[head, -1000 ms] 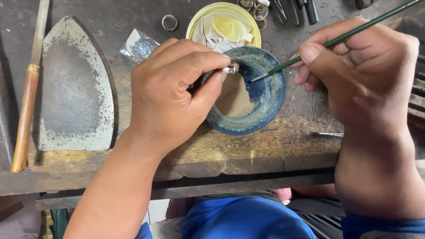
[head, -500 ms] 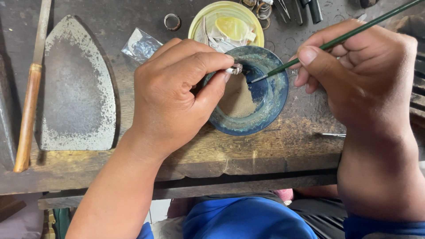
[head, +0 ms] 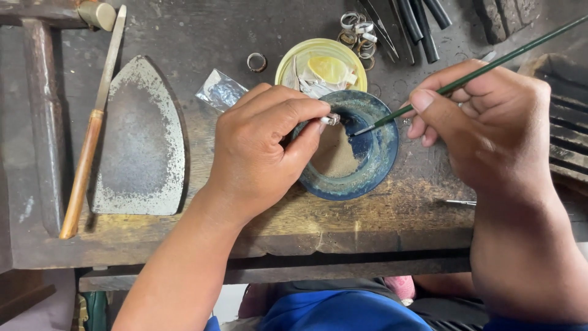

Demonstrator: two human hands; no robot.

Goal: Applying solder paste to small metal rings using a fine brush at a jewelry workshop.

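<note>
Scuffed wooden worktop carries a round blue bowl at centre frame. Over it my left hand pinches a small silver ring; my right hand grips a thin green brush. A flat grey metal plate lies left.

Small ring, pinched at the left hand fingertips: bright, polished metal. Dish under both hands: glazed blue ceramic, glossy at the rim, dull sandy patch inside. Brush in the right hand: thin, green-painted, smooth handle. Bench below the hands: worn, rough, stained wood. Iron-shaped plate left of the left hand: matt, pitted grey metal. File beyond it: wooden handle.
</note>
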